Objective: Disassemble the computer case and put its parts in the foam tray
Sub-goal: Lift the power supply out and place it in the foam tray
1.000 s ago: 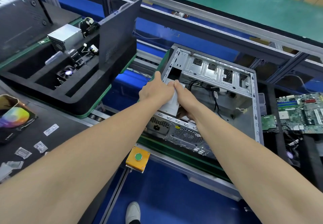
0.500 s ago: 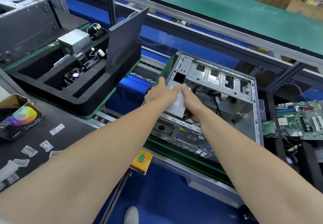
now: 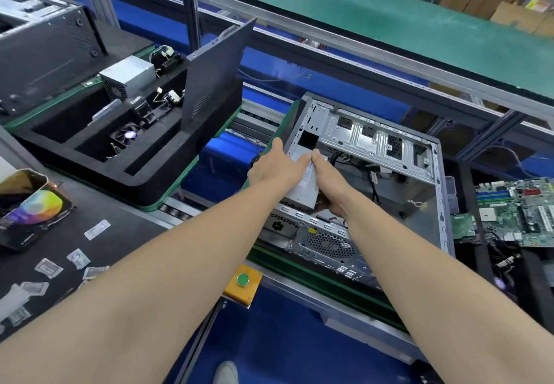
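Two hands meet at the centre of the frame, both on the power supply (image 3: 303, 187), a silver box with a white label.

Left hand (image 3: 269, 171): its back faces the camera. The thumb lies along the top face of the unit, and the fingers wrap over its left side, where they are hidden.

Right hand (image 3: 331, 186): the thumb rests on the top face and meets the left thumb. The fingers are curled beneath the right side of the unit.

Power supply: it sits tilted at the near left corner of the computer case (image 3: 389, 150), with its near end over the case's rear panel.

Computer case: it lies on its side, right of centre, open face up, on a green-edged carrier. Black cables run across its bare metal floor.

Foam tray (image 3: 141, 181): black, in the upper left of the frame, well apart from the case. It holds a silver unit (image 3: 127, 76) at the far end and a fan (image 3: 127, 137) in a middle compartment, with small cabled parts beside the fan. A dark side panel (image 3: 215, 78) stands upright in a slot along the tray's right edge.

Right edge of the frame: a green motherboard (image 3: 518, 204) lies flat just beside the case.

Lower centre: a yellow box with a green button (image 3: 242, 279) is fixed to the conveyor rail.

Lower left: small clear packets (image 3: 96, 229) are scattered on a dark mat.
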A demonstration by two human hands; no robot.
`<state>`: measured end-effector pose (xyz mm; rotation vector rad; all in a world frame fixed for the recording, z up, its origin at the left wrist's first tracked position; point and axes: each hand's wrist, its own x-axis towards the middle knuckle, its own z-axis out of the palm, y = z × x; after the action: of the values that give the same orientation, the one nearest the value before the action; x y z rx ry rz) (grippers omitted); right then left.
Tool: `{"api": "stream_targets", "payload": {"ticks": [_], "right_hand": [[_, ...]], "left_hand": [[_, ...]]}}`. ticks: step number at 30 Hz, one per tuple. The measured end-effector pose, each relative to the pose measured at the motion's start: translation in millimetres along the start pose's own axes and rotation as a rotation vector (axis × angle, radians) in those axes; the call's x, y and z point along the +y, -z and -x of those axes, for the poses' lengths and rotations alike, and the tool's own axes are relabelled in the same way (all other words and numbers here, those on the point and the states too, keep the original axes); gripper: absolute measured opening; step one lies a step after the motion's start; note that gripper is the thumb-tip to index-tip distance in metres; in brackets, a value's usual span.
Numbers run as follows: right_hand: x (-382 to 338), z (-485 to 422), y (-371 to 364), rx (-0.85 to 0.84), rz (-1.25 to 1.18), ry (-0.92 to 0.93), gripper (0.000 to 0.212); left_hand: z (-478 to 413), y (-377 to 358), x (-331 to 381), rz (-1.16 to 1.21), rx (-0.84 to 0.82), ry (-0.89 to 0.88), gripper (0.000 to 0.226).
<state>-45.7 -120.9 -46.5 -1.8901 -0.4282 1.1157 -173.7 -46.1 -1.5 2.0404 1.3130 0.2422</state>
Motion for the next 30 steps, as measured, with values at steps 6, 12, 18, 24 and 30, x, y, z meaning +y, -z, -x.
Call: {"api": "stream_targets", "payload": {"ticks": [6,12,18,24,30], "right_hand": [[-6,2,-2,-0.013,-0.023,-0.008,0.088],[-5,9,-2,-0.021,-0.121,-0.02,0.081],[-12,12,0,-0.051,-0.092,-0.031,0.085],[-11,15,0,-0.033,-0.099,-0.013,0.079],[-13,11,0,-0.008,-0.115,0.008,0.075]], "left_hand": [[-4,-3,1,0.013,0.014,0.012,0.059],[-1,-3,-3,0.003,0.012,0.005,0.069],[-4,-5,1,-0.015,0.05,-0.014,0.066],[-5,-8,-1,-0.051,0.05,-0.005,0.059],[-3,-6,1,-0.039,0.045,-0.007,0.062]]}}
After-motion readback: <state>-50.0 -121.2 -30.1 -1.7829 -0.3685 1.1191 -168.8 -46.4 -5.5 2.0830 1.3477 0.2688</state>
